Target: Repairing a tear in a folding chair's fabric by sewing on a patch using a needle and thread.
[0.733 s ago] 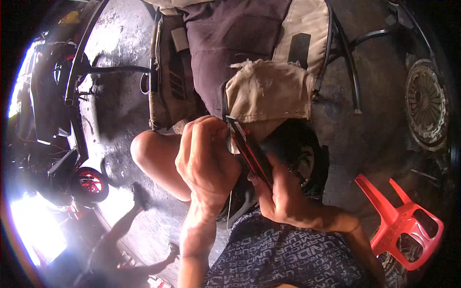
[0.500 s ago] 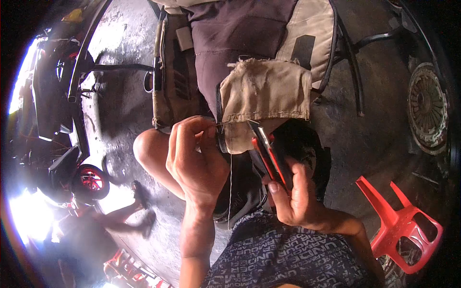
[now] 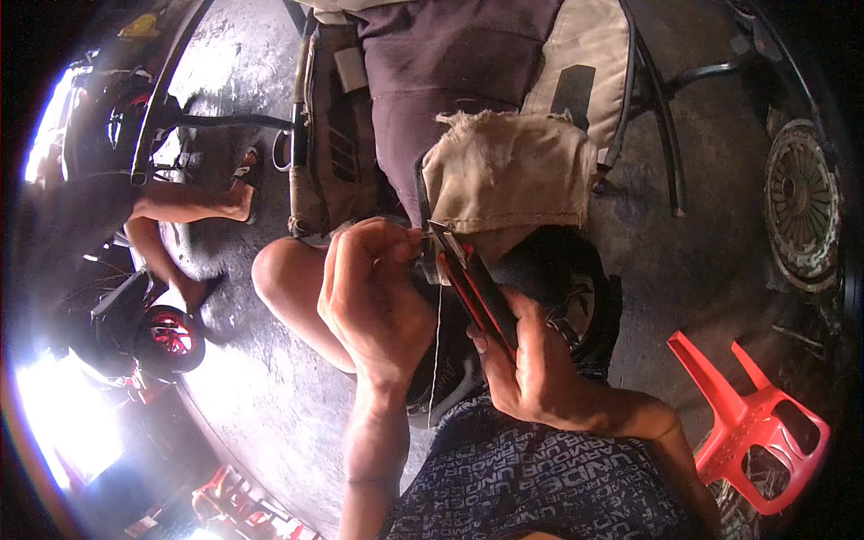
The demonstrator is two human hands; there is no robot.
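My left hand (image 3: 373, 301) is closed in a pinch on a thin thread at the lower left corner of a frayed tan fabric flap (image 3: 508, 175). A loose length of pale thread (image 3: 438, 346) hangs straight down below those fingers. In my right hand (image 3: 535, 369) is a black and red utility knife (image 3: 481, 297), fingers wrapped round its handle. Its blade (image 3: 437, 229) is out and points up and left, close beside my left fingertips. Whether the edge touches the thread is too small to tell. The flap joins a dark purple-brown and tan fabric piece (image 3: 450, 72).
Dark metal frame legs (image 3: 661, 126) flank the fabric. At right are a red plastic chair (image 3: 765, 432) and a round finned metal disc (image 3: 801, 202). Another person's legs (image 3: 184, 202) show at left, near a small red-rimmed wheel (image 3: 169, 337). My bare knee (image 3: 292, 288) sits below the fabric.
The knife has moved left, its blade now beside my left fingertips. The flap has shifted slightly right. The other person has moved from the lower left to the upper left.
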